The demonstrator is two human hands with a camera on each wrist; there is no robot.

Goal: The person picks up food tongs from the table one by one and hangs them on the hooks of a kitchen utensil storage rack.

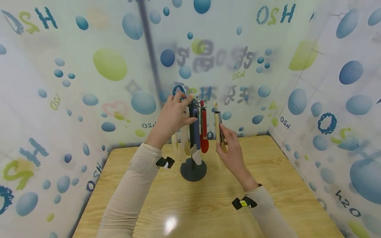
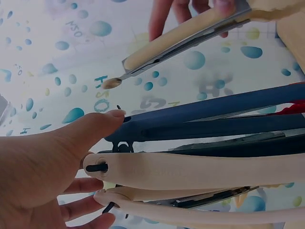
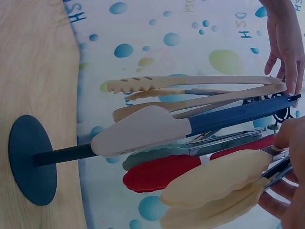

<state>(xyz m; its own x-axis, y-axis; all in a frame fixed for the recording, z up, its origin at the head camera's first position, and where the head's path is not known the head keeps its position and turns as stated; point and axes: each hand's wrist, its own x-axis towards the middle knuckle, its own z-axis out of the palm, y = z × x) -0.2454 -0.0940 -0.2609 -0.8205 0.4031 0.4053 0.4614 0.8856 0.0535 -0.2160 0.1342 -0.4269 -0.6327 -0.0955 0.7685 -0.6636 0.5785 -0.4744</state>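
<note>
A black utensil stand [image 1: 193, 171] with a round base bears several hanging tongs. My left hand [image 1: 174, 114] is at its top, fingers spread about the hook ring, the thumb touching the upper end of the blue-handled tongs [image 2: 205, 107]. Cream tongs [image 2: 190, 171] hang from hooks beside that hand's fingers. To the right of the stand, my right hand [image 1: 232, 150] grips a pair of metal tongs with cream handles and cream scalloped tips [image 3: 214, 179], held upright with the tips down and apart from the hooks. Red tongs [image 1: 204, 125] hang on the stand's right side.
The stand is on a wooden table [image 1: 166, 205]. Patterned curtains [image 1: 110, 64] with blue and green dots enclose the table at the back and both sides. Dark teal tongs [image 3: 155, 157] hang behind the red ones.
</note>
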